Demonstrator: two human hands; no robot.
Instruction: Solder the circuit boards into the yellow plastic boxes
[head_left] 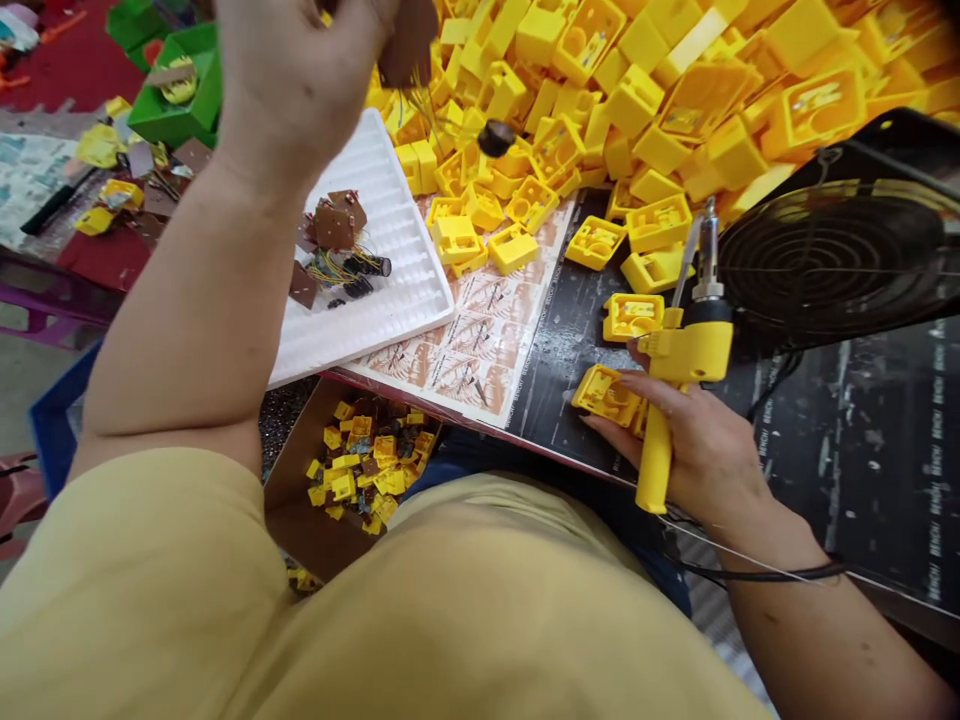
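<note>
At the top edge, my left hand (319, 80) is closed on a brown circuit board (409, 50); its fingertips are cut off by the frame. Thin yellow wires run from the board to a dangling round black part (496, 138). My right hand (709, 450) grips a yellow soldering gun (686, 355) with its metal tip pointing up and away. Fingers of this same hand also touch a small open yellow plastic case (600, 392) on the black mat. Another yellow case (632, 316) lies just beyond it.
A big heap of yellow cases (637, 100) covers the back. On a white foam tray (409, 260) lie wired brown boards (336, 222). A black fan (832, 235) stands right. Below the table edge, a cardboard box (289, 505) holds yellow pieces. Green bins (187, 80) sit far left.
</note>
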